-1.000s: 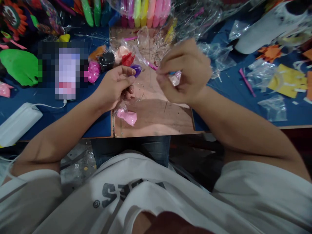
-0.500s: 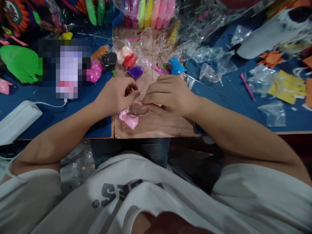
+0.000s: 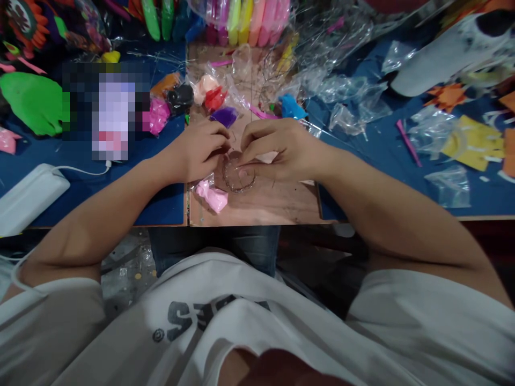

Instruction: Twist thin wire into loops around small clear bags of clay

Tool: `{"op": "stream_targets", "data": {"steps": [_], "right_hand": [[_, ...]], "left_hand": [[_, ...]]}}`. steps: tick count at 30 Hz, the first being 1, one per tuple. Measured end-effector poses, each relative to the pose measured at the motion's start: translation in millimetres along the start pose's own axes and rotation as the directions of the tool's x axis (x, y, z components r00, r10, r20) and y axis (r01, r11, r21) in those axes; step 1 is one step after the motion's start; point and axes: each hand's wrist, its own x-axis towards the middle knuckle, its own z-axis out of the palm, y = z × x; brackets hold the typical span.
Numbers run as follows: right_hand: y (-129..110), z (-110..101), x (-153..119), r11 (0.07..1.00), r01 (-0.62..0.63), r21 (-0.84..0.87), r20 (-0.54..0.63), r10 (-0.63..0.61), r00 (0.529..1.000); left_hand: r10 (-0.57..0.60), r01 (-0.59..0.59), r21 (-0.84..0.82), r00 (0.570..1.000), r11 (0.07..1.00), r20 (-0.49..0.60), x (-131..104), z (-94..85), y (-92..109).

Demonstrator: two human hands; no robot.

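Between my two hands is a thin twisted wire ring [image 3: 240,189], held just above the wooden board [image 3: 281,206]. My left hand [image 3: 203,150] pinches the ring's left upper side between thumb and curled fingers. On the opposite side my right hand [image 3: 277,147] has its thumb and forefinger closed on the wire. The fingertips partly cover the ring's upper edge. A pink clay lump in clear wrap [image 3: 213,197] lies just below my left hand. Beyond the fingers sits a purple clay packet [image 3: 225,115].
Red [image 3: 214,98], black [image 3: 181,99] and blue clay packets [image 3: 292,107] lie past my hands. A white power bank [image 3: 34,198] with a cable is at left. Clear plastic wrappers [image 3: 354,91] and a yellow foam piece [image 3: 475,142] are at right, near a white spotted cylinder [image 3: 446,56].
The wire ring has turned and shifted right, so its round outline now shows more. My right fingers have changed from lying over it to a pinch at its edge.
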Motion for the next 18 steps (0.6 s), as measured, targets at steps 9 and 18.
{"op": "stream_targets", "data": {"steps": [9, 18], "right_hand": [[-2, 0, -1, 1.000, -0.030, -0.006, 0.006, 0.030, 1.000], [-6, -2, -2, 0.995, -0.092, -0.046, 0.028, 0.093, 0.995]], "left_hand": [[0.160, -0.175, 0.295, 0.984, 0.939, 0.072, -3, -4.6, -8], [0.114, -0.102, 0.194, 0.992, 0.976, -0.049, 2, 1.1, -16]]}}
